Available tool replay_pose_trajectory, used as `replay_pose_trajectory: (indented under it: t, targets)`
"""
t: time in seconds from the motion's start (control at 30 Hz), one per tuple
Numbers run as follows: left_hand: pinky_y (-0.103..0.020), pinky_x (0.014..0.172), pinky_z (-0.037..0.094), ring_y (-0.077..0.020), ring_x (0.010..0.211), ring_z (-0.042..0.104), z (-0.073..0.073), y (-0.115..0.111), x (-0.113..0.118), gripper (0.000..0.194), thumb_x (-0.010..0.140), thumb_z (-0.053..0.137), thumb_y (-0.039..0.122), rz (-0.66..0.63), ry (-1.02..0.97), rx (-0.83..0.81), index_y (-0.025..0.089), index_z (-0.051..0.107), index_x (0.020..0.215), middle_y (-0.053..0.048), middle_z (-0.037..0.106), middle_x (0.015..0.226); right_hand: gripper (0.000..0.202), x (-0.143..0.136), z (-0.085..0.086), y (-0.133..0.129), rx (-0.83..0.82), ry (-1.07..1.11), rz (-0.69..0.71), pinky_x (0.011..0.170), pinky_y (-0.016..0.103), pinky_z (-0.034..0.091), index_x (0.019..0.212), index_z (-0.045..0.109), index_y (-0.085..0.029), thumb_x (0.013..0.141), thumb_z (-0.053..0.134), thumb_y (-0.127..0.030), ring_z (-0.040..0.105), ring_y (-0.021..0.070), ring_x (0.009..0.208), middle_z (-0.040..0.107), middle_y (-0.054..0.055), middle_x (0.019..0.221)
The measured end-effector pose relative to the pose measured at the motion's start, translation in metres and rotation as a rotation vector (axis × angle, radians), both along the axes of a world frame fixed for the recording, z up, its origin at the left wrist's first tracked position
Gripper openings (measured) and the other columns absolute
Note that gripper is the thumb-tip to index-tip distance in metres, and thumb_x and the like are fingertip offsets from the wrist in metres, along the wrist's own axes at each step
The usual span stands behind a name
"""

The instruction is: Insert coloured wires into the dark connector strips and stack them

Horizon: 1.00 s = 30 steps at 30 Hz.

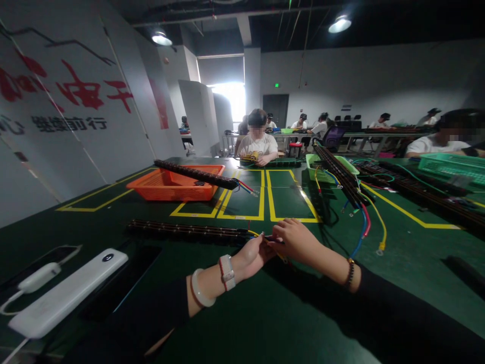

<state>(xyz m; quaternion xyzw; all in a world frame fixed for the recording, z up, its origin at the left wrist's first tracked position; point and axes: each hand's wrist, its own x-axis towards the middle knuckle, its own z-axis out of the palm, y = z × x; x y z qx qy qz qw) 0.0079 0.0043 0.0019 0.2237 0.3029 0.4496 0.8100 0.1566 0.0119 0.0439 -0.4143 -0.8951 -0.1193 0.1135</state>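
Note:
A long dark strip with rows of pale ties or joints (189, 230) lies across the table in front of me. Its right end gives out several thin wires, of which a yellow wire (253, 233) shows best. My left hand (252, 257) holds these wires from below, thumb on top. From the right, my right hand (297, 240) closes its fingers on the same wires, close to the left fingertips. A small ring-like end shows just under the right hand. What lies between the fingertips is mostly hidden.
An orange basket (170, 190) bears another dark strip (197, 174). At right, a green basket (322, 174) has strips with thick coloured cables (366, 222) across it. A white power bank (71, 288) sits near left. Opposite, a person (258, 144) handles something yellow.

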Motion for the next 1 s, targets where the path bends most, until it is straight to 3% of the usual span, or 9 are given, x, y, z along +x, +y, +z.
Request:
replay_pose_trajectory:
  t: [0.1, 0.23, 0.43, 0.63, 0.77, 1.0]
  targets:
    - [-0.028, 0.074, 0.045, -0.0124, 0.066, 0.055, 0.003, -0.003, -0.001, 0.03, 0.094, 0.036, 0.021, -0.003, 0.016, 0.013, 0.011, 0.058, 0.077, -0.006, 0.061, 0.073, 0.028, 0.002, -0.003, 0.0, -0.04, -0.029, -0.001, 0.069, 0.031, 0.037, 0.079, 0.065, -0.017, 0.079, 0.067, -0.045, 0.056, 0.0193, 0.075, 0.063, 0.004, 0.077]
    - [-0.025, 0.068, 0.044, -0.0127, 0.069, 0.055, 0.006, -0.004, -0.003, 0.026, 0.093, 0.039, 0.02, -0.018, 0.033, 0.012, 0.01, 0.058, 0.079, -0.008, 0.061, 0.076, 0.021, -0.001, -0.008, -0.003, -0.088, -0.071, 0.035, 0.07, 0.031, 0.036, 0.088, 0.067, -0.017, 0.078, 0.068, -0.036, 0.057, 0.0194, 0.078, 0.064, 0.005, 0.081]
    - [-0.027, 0.079, 0.045, -0.0119, 0.072, 0.056, 0.007, -0.005, -0.003, 0.029, 0.095, 0.038, 0.026, -0.027, 0.017, 0.004, 0.01, 0.058, 0.079, -0.006, 0.062, 0.077, 0.01, -0.001, -0.005, -0.002, -0.193, 0.007, -0.037, 0.061, 0.026, 0.031, 0.077, 0.064, -0.016, 0.079, 0.063, -0.026, 0.053, 0.0148, 0.068, 0.063, 0.004, 0.075]
    - [-0.032, 0.089, 0.044, -0.0148, 0.076, 0.061, 0.003, -0.008, -0.003, 0.038, 0.095, 0.034, 0.038, -0.082, 0.003, 0.119, 0.012, 0.058, 0.081, -0.007, 0.064, 0.073, 0.022, 0.005, 0.001, 0.001, -0.326, 0.103, -0.107, 0.051, 0.023, 0.021, 0.074, 0.06, -0.017, 0.087, 0.055, -0.034, 0.042, 0.0094, 0.055, 0.059, 0.001, 0.066]
    - [-0.034, 0.093, 0.043, -0.0166, 0.083, 0.063, 0.005, -0.012, -0.003, 0.039, 0.095, 0.033, 0.039, -0.107, 0.021, 0.178, 0.011, 0.058, 0.084, -0.009, 0.067, 0.078, 0.035, 0.008, 0.005, 0.002, -0.327, 0.098, -0.17, 0.049, 0.025, 0.018, 0.067, 0.06, -0.017, 0.088, 0.051, -0.043, 0.037, 0.0091, 0.05, 0.056, 0.001, 0.06]
    - [-0.035, 0.09, 0.046, -0.0179, 0.083, 0.065, 0.005, -0.015, -0.003, 0.033, 0.094, 0.038, 0.036, -0.072, 0.1, 0.174, 0.009, 0.057, 0.092, -0.013, 0.068, 0.088, 0.038, 0.021, -0.001, 0.019, -0.302, 0.158, -0.198, 0.05, 0.025, 0.018, 0.068, 0.061, -0.018, 0.09, 0.048, -0.046, 0.041, 0.0096, 0.05, 0.059, 0.002, 0.061]
